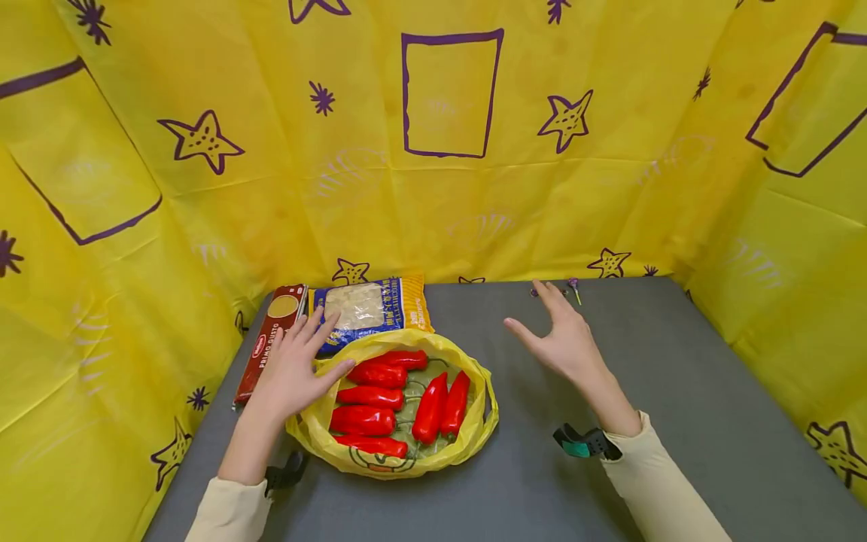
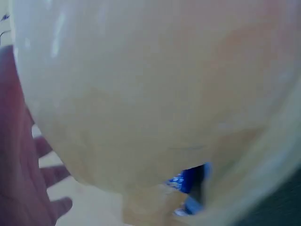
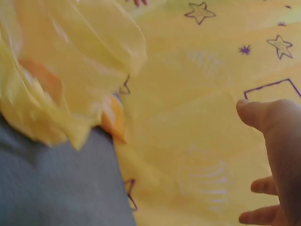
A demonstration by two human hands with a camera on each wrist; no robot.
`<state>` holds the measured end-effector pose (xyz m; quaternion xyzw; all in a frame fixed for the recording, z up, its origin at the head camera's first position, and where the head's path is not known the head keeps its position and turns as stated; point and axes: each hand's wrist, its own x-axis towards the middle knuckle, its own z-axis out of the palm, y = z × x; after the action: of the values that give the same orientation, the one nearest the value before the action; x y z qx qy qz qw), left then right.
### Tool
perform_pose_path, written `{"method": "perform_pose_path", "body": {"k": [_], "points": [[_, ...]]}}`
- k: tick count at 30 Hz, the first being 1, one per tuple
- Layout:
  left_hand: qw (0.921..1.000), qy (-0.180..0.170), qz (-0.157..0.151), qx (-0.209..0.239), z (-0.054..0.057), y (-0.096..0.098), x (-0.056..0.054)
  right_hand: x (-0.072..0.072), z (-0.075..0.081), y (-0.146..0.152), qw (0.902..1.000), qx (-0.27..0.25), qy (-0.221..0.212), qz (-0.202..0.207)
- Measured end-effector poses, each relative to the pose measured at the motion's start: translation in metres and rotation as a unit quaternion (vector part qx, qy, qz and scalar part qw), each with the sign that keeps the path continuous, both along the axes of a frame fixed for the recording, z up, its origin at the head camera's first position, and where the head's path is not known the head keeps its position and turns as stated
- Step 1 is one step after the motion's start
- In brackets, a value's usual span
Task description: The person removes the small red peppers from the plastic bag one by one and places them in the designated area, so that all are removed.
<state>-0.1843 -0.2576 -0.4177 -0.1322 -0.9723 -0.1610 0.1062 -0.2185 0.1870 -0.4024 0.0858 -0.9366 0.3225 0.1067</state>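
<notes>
**Peppers bagged, both hands free**

Near the middle, a yellow bag (image 1: 393, 468) is spread on the grey table (image 1: 677, 376), with red peppers (image 1: 363, 420) held inside. Nothing is grasped: the left hand (image 1: 291, 373) is poised at the bag's left rim, fingers spread; the right hand (image 1: 562, 342) is raised to the right, fingers extended. The bag would best be handled by both sides of its rim, evenly, so that no pepper is spilled. Whether the rim is touched cannot be told; the left wrist view is filled by blurred plastic. Farther off, a red packet (image 1: 257, 357) and a blue packet (image 1: 359, 309) are partly covered by the left hand. At the far edge, small purple-topped items (image 1: 574, 286) are hard to make out.
</notes>
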Motion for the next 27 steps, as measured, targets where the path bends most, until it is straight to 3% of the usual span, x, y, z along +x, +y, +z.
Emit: {"method": "perform_pose_path", "body": {"k": [6, 10, 19, 27], "points": [[0.9940, 0.003, -0.040, 0.102, -0.013, 0.000, 0.016, 0.012, -0.017, -0.024, 0.9963, -0.072, 0.031, 0.036], [0.9893, 0.025, -0.049, 0.135, -0.020, 0.002, 0.027, 0.018, -0.019, -0.042, 0.9928, -0.096, 0.042, 0.057], [0.9850, 0.045, -0.084, 0.144, -0.039, -0.001, 0.040, 0.030, -0.015, -0.072, 0.9848, -0.140, 0.078, 0.066], [0.9864, 0.042, -0.071, 0.142, -0.057, -0.008, 0.045, 0.040, -0.014, -0.094, 0.9769, -0.153, 0.108, 0.102]]}}
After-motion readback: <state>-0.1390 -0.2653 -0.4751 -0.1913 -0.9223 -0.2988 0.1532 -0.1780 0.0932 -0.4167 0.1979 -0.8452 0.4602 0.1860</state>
